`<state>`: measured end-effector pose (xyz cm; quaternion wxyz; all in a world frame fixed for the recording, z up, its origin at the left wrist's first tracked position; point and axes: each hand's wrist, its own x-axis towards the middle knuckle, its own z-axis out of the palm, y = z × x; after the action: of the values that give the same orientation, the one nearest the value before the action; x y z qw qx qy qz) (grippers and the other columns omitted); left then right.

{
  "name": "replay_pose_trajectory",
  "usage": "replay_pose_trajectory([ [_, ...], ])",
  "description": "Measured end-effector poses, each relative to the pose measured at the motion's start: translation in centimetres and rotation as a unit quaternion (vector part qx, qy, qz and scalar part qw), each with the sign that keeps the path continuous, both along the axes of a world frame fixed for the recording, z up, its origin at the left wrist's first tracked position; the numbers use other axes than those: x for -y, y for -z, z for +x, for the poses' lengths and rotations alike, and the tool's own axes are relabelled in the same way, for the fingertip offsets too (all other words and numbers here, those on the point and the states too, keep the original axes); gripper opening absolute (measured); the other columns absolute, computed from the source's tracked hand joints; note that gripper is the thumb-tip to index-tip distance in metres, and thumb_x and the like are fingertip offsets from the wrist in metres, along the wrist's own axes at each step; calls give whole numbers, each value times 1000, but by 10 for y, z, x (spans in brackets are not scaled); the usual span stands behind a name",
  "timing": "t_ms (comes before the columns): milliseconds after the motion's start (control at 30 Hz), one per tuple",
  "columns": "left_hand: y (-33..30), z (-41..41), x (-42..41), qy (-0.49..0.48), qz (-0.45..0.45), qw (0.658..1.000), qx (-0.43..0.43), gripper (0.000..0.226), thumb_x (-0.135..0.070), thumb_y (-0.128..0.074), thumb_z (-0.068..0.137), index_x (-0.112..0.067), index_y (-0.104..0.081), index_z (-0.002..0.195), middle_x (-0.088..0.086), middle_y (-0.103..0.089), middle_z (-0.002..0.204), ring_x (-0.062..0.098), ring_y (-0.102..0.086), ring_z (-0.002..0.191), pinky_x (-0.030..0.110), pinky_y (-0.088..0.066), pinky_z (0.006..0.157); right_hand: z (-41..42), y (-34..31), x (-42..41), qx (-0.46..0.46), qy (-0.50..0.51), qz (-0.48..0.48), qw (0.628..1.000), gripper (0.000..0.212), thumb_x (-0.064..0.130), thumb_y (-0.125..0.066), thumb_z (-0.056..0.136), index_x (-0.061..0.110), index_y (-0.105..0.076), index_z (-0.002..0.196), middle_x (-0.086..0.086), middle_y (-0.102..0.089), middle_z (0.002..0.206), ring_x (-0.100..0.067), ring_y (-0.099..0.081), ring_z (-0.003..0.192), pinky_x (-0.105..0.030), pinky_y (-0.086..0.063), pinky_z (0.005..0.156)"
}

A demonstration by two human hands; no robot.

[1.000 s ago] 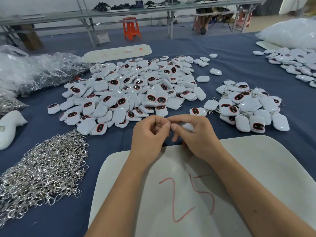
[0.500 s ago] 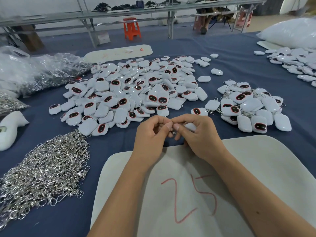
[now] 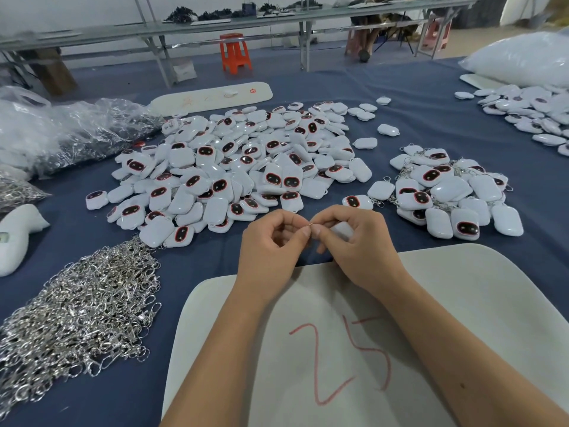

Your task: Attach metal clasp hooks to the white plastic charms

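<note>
My left hand [image 3: 271,248] and my right hand [image 3: 357,245] meet fingertip to fingertip above the blue cloth, just beyond the white board [image 3: 477,303]. Between the fingertips a small metal clasp hook [image 3: 310,224] is pinched. My right hand also holds a white plastic charm [image 3: 343,230], mostly hidden by the fingers. A big heap of loose white charms [image 3: 240,167] with dark red-rimmed faces lies behind my hands. To the right is a smaller heap of charms with hooks on them [image 3: 446,192]. A pile of silver clasp hooks [image 3: 80,318] lies at the left.
The white board bears a red "25" [image 3: 341,355]. Clear plastic bags [image 3: 61,131] lie at the far left, with a white object [image 3: 15,235] at the left edge. More charms [image 3: 529,115] and a white bag [image 3: 523,60] are at the far right. A long white board [image 3: 212,97] lies behind the heap.
Both hands stay together at the same spot; the fingers have shifted slightly around the hook and charm. The camera has barely moved.
</note>
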<state>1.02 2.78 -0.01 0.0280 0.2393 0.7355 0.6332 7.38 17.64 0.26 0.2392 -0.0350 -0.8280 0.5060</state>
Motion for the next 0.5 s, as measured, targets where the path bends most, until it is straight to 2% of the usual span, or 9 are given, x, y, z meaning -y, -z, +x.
replay_pose_trajectory([
  [300, 3, 0, -1, -27, 3, 999, -45, 18, -5, -68, 92, -22, -69, 85, -1, -70, 78, 27, -66, 74, 41, -55, 72, -2, 2, 0, 11, -16, -17, 1000, 15, 9, -69, 98, 20, -77, 91, 18, -70, 68, -5, -64, 58, -11, -45, 62],
  [500, 1, 0, -2, -15, 2, 999, -50, 17, -4, -67, 93, -20, -69, 88, -5, -70, 82, 25, -67, 76, 30, -54, 71, -2, 0, -1, -7, -15, -30, 999, 13, 5, -70, 97, 14, -78, 91, 21, -69, 66, -1, -60, 55, -9, -43, 59],
])
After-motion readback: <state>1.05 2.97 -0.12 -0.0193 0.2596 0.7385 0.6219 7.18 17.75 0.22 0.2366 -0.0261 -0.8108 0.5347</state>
